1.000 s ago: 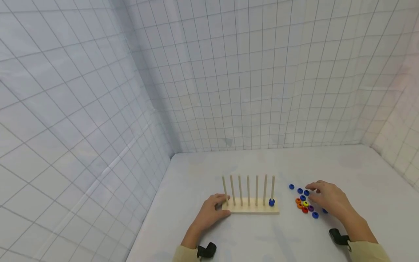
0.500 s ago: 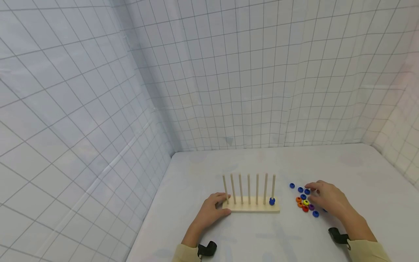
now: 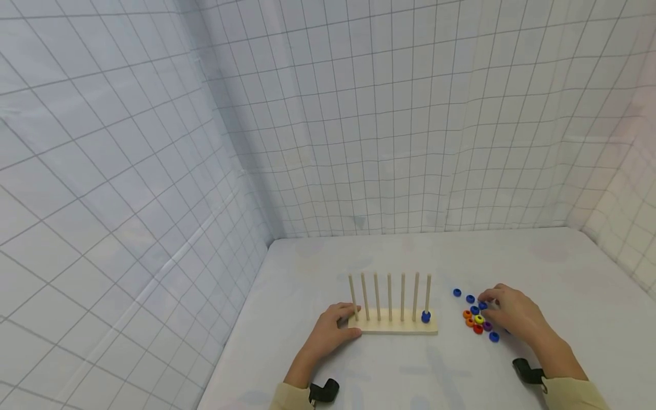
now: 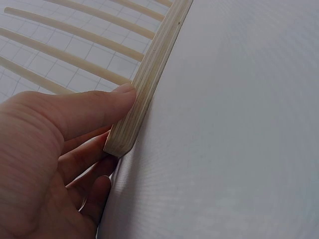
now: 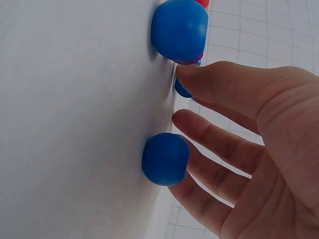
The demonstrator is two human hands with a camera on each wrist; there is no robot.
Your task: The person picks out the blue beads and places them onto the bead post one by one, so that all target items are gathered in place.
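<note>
Black wrist devices [image 3: 325,391] sat nearest. Beyond, the left hand [image 3: 328,331] gripped the wooden peg rack [image 3: 379,327] by its left end; the right hand [image 3: 515,316] pinched a blue bead [image 3: 483,306], a second bead [image 5: 164,160] beside its other fingers. Loose beads [image 3: 479,319] crowded close by on the bench [image 3: 410,250], before gridded sheeting [image 3: 359,142].

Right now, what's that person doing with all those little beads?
A person's left hand holds the left end of a wooden peg board. Their right hand is beside the loose colored beads, thumb and forefinger at a blue bead, though I can't tell if it's gripped. Only the rightmost peg has blue on it, low down.
</note>
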